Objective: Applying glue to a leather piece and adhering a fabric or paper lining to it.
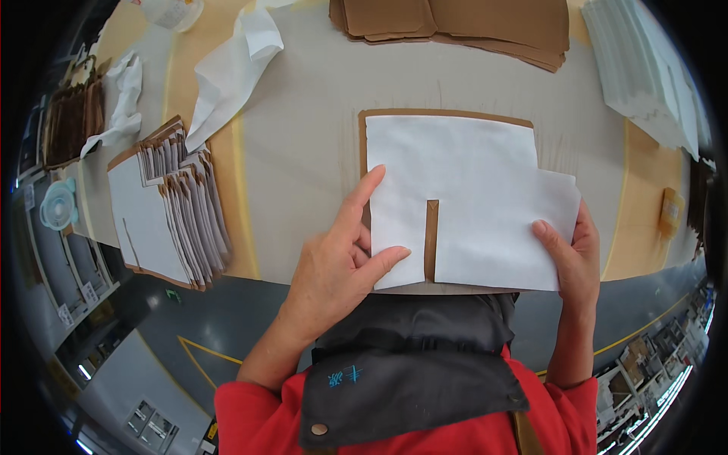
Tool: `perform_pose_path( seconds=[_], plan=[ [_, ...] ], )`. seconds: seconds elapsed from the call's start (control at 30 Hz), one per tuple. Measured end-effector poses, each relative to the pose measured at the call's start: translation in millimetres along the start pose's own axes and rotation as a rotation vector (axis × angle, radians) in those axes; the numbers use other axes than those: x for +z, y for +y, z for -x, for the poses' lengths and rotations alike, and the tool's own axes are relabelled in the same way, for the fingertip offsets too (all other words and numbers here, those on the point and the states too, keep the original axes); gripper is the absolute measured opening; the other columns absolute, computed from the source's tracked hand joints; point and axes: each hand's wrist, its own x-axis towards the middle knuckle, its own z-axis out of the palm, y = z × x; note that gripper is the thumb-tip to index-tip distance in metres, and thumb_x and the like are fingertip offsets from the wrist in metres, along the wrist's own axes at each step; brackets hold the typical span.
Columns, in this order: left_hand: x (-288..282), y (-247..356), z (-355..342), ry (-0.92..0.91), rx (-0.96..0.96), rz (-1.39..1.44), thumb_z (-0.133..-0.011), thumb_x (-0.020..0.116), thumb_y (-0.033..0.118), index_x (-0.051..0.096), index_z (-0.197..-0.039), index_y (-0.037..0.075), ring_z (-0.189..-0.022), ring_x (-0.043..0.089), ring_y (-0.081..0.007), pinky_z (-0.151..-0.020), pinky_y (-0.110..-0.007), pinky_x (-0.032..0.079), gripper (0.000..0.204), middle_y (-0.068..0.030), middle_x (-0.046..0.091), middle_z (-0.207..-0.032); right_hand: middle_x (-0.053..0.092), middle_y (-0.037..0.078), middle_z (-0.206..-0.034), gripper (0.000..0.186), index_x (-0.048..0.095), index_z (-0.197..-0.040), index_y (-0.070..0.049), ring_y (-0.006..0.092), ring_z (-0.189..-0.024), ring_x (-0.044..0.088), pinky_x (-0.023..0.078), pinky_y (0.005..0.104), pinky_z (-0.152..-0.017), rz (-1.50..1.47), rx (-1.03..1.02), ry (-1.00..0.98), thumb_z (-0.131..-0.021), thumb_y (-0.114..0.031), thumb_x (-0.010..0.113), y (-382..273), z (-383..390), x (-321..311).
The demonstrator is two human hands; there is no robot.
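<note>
Soft, even, fairly bright light covers the table (303, 114), leaving the white sheet (485, 182) pale with only faint shading, while the floor (227, 311) looks dimmer. Bright strips (667, 396) glare at the near right. Fisheye distortion bends straight edges, and the corners fall to black.

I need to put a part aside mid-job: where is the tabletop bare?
Widest: the grey tabletop between the layered stack and the white notched sheet. A narrower strip runs between that sheet and the brown stack. Crowded: the left side, with layered stack and crumpled paper; upper right, with the white pile.
</note>
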Motion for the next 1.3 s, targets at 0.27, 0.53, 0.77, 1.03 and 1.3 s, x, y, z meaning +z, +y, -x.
perform_pose_path(
  seconds=[0.27,0.53,0.77,1.03,1.3],
  plan=[
    [3,0,3,0.058,0.059,-0.111,-0.082,0.081,0.006,0.031,-0.157,0.013,-0.054,0.044,-0.0021,-0.053,-0.018,0.039,0.091,0.0025,0.048,-0.061,0.065,0.009,-0.114,0.049,0.054,-0.131,0.001,0.0145,-0.103,0.064,0.052,0.0283,-0.088,0.08,-0.055,0.019,-0.086,-0.005,0.074,-2,1,2],
    [8,-6,3,0.096,0.097,-0.199,-0.079,0.085,0.013,0.03,-0.157,0.014,-0.05,0.045,-0.0055,-0.051,-0.02,0.039,0.096,0.0015,0.048,-0.056,0.064,0.009,-0.116,0.053,0.053,-0.131,0.001,0.0151,-0.104,0.063,0.052,0.029,-0.089,0.09,-0.083,0.038,-0.084,-0.003,0.077,2,1,5],
    [6,-5,2,0.123,0.125,-0.299,-0.076,0.087,0.016,0.03,-0.157,0.014,-0.048,0.046,-0.0086,-0.051,-0.023,0.04,0.099,-0.0004,0.05,-0.055,0.064,0.009,-0.116,0.053,0.053,-0.131,0.001,0.0157,-0.104,0.062,0.051,0.0292,-0.09,0.147,-0.104,0.028,-0.083,-0.003,0.077,3,2,4],
    [-3,19,7,0.158,0.227,-0.516,-0.083,0.079,0.016,0.041,-0.15,0.006,-0.065,0.058,-0.0234,-0.061,-0.034,0.049,0.078,-0.0109,0.058,-0.076,0.063,0.01,-0.115,0.051,0.051,-0.129,0.002,0.0148,-0.107,0.061,0.05,0.0291,-0.092,0.165,-0.117,0.052,-0.085,-0.004,0.075,0,6,2],
    [51,38,-65,0.055,0.906,-0.644,-0.08,0.065,0.003,0.059,-0.129,-0.002,-0.111,0.058,-0.0308,-0.096,-0.039,0.048,0.049,-0.0139,0.059,-0.119,0.068,0.013,-0.114,0.048,0.046,-0.132,0.002,0.0139,-0.104,0.066,0.052,0.0265,-0.087,0.057,-0.046,0.03,-0.091,-0.003,0.07,3,10,2]
  ],
)
